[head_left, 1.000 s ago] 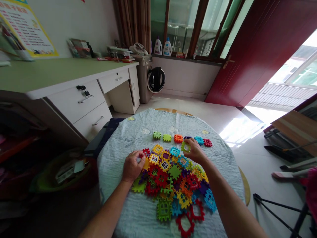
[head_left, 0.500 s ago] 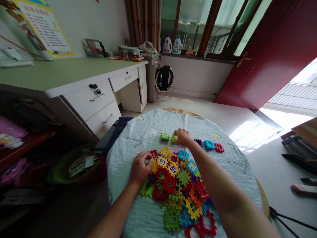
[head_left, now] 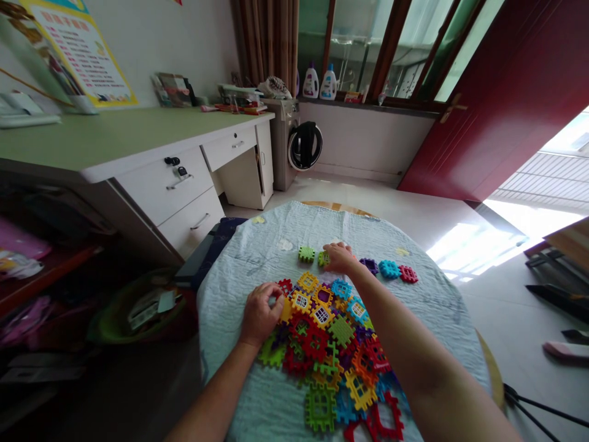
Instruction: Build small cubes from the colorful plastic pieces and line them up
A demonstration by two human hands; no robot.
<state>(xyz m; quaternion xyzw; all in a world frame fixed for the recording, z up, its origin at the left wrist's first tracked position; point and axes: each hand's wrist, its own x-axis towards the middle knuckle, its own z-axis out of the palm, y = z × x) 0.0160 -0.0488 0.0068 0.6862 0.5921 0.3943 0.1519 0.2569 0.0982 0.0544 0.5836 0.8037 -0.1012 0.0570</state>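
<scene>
My right hand (head_left: 339, 256) reaches to the far side of the cloth-covered table, its fingers closed at the right edge of a green interlocking tile (head_left: 323, 259). Part of that tile is hidden beneath the fingers. Left of it lies another green tile (head_left: 306, 253). To the right of the hand come a purple tile (head_left: 369, 265), a blue tile (head_left: 389, 269) and a red tile (head_left: 408, 274). My left hand (head_left: 262, 313) rests at the left edge of a mixed pile of tiles (head_left: 322, 344), fingers curled beside a yellow tile (head_left: 286, 310); what they hold, if anything, is hidden.
A pale blue cloth (head_left: 234, 294) covers the round table. Left of it stand a desk with drawers (head_left: 184, 184) and a green basin (head_left: 115, 319) on the floor. Beyond are a washing machine (head_left: 285, 141) with its door ajar and a red door (head_left: 488, 110).
My right hand's fingers have shifted slightly on the green tile, and more of its latticed face shows. My left hand has stayed in place.
</scene>
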